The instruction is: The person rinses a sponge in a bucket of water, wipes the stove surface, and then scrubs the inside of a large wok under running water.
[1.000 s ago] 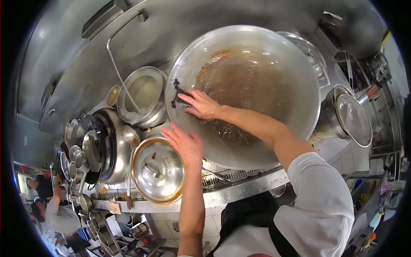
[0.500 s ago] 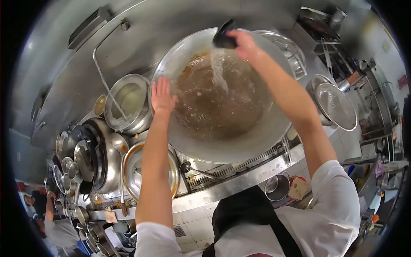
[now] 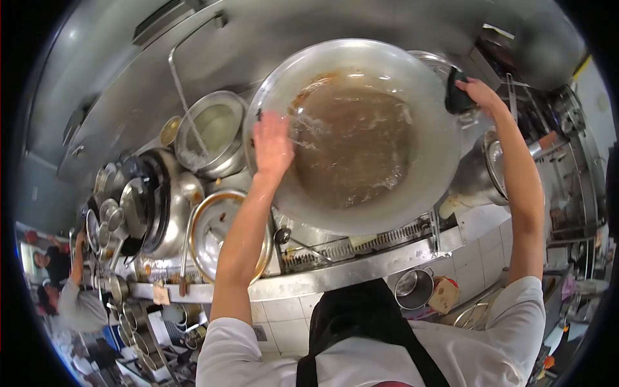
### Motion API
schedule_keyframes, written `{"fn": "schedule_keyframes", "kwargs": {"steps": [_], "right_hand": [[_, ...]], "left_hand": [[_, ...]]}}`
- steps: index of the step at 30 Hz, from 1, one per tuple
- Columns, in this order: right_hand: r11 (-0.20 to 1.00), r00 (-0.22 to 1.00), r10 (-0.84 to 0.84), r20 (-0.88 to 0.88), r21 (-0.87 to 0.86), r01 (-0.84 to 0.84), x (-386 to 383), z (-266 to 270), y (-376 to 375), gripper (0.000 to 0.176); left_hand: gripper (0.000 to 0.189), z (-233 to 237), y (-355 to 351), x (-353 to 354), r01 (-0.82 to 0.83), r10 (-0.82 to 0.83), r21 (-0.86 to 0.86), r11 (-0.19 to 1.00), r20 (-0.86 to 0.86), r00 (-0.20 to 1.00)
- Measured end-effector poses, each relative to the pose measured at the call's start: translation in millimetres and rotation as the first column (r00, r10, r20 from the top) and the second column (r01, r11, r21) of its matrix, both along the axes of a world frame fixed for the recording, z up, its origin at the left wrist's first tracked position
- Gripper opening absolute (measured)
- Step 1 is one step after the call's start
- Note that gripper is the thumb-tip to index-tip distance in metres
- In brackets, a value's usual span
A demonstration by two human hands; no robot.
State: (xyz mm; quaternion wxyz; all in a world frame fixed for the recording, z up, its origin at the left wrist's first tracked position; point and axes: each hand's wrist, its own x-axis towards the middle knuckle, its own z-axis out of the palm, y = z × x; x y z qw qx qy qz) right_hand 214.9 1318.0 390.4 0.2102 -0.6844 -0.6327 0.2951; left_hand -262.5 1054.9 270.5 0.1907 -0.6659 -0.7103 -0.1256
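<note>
A very large metal pan [image 3: 361, 219] holds brown, rippling water [image 3: 351, 148] with splashes along its edges. My left hand [image 3: 273, 147] is over the pan's left side, fingers extended and somewhat blurred, nothing visible in its grip. Beside its fingertips a small dark spot shows at the rim. At the pan's upper right, my right hand [image 3: 480, 95] grips a small black bowl [image 3: 459, 93], tilted near the rim.
Left of the pan stands a pot of cloudy liquid [image 3: 216, 129] under a bent water pipe [image 3: 184, 97]. A round lid-like tray [image 3: 216, 226], a ladle [image 3: 284, 236] and stacked woks [image 3: 164, 213] line the counter. A pot [image 3: 414, 287] sits low by the floor. Other people [image 3: 80, 303] are at far left.
My right hand has swung the black bowl from over the water, where water streamed from it, out to the right rim. My left hand has moved slightly inward, and the view has shifted.
</note>
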Motion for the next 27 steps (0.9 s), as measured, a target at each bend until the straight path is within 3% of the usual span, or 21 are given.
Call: {"fn": "schedule_keyframes", "kwargs": {"steps": [1, 2, 3, 4, 5, 6, 7, 9, 12, 13, 16, 20, 22, 27], "right_hand": [[0.994, 0.987, 0.053, -0.15, -0.086, -0.066, 8, -5, -3, 0.064], [0.976, 0.951, 0.094, -0.293, -0.16, -0.145, 12, -5, -9, 0.071], [0.988, 0.949, 0.059, -0.308, -0.116, -0.099, 10, -2, -25, 0.067], [0.996, 0.947, 0.035, -0.319, -0.071, -0.06, 3, 2, -38, 0.062], [0.997, 0.948, 0.038, -0.316, -0.045, -0.055, 1, -7, -31, 0.06], [0.999, 0.949, 0.035, -0.314, -0.021, -0.043, 3, -17, -22, 0.057], [0.997, 0.95, 0.068, -0.303, -0.016, -0.076, 3, -13, -14, 0.057], [0.999, 0.975, 0.045, -0.218, 0.036, -0.038, 3, 3, -6, 0.057], [0.991, 0.975, 0.123, -0.185, 0.067, -0.112, -1, 49, -10, 0.061], [0.986, 0.974, 0.062, -0.22, 0.167, -0.026, -13, 63, -25, 0.062], [0.975, 0.97, 0.089, -0.225, 0.217, -0.039, -11, 97, -20, 0.066], [0.965, 0.929, 0.182, -0.322, 0.239, -0.107, -20, 133, -12, 0.052], [0.959, 0.91, 0.233, -0.343, 0.238, -0.155, -37, 153, -21, 0.036], [0.951, 0.834, 0.288, -0.471, 0.242, -0.192, -84, 194, -39, 0.026]], "left_hand": [[0.063, -12, -17, -13, -0.022, 0.022, -0.009, 1.0, -0.006, 1.0], [0.058, -37, -33, -27, -0.176, 0.143, 0.097, 0.98, 0.279, 0.95], [0.053, -54, -49, -38, -0.354, 0.214, 0.161, 0.921, 0.551, 0.807], [0.053, -60, -60, -39, -0.392, 0.247, 0.156, 0.907, 0.557, 0.793], [0.049, -65, -64, -32, -0.371, -0.051, 0.182, 0.91, 0.94, 0.336], [0.046, -69, -69, -28, -0.375, -0.351, 0.241, 0.895, 0.9, -0.258], [0.046, -66, -71, -28, -0.407, -0.365, 0.243, 0.88, 0.895, -0.255], [0.045, -55, -74, -21, -0.37, -0.256, 0.101, 0.924, 0.88, -0.4], [0.046, -67, -64, -5, -0.509, -0.269, -0.018, 0.861, 0.833, -0.484], [0.046, -69, -62, 1, -0.517, -0.257, -0.064, 0.854, 0.813, -0.523], [0.047, -79, -59, 19, -0.531, -0.288, -0.12, 0.839, 0.73, -0.62], [0.049, -85, -55, 16, -0.479, -0.296, -0.032, 0.877, 0.751, -0.591], [0.049, -70, -58, 13, -0.481, -0.177, -0.179, 0.858, 0.776, -0.605], [0.046, -93, -55, -16, -0.431, -0.141, -0.178, 0.884, 0.78, -0.61]]}}
